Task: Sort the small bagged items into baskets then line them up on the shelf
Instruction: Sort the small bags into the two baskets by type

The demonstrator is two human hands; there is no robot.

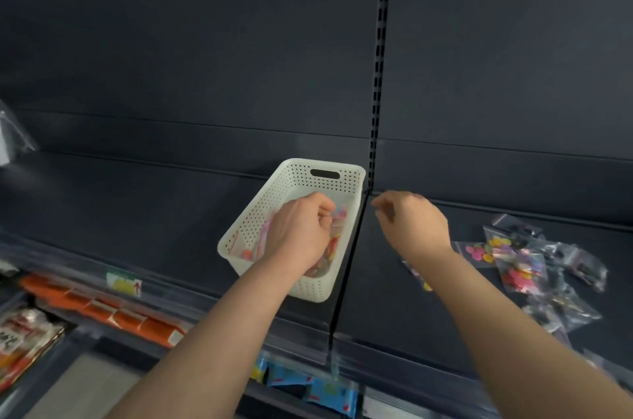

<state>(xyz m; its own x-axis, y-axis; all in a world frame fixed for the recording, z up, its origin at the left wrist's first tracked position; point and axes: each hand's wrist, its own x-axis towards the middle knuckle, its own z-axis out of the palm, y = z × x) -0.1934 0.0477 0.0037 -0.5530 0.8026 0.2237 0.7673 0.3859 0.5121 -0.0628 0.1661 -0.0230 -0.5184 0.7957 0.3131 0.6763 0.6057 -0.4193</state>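
My left hand [301,230] is inside the white basket [274,199] on the shelf [137,213], fingers clenched round a small bag [337,220]. Just right of the basket my right hand [414,223] hovers, fingers curled; whether grasping, I cannot tell. Further right lies a pile of bags [520,264].

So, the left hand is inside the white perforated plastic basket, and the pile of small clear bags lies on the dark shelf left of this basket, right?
Not quite: in the head view the pile of small clear bags lies on the dark shelf right of the white perforated plastic basket. The left hand is indeed inside it.
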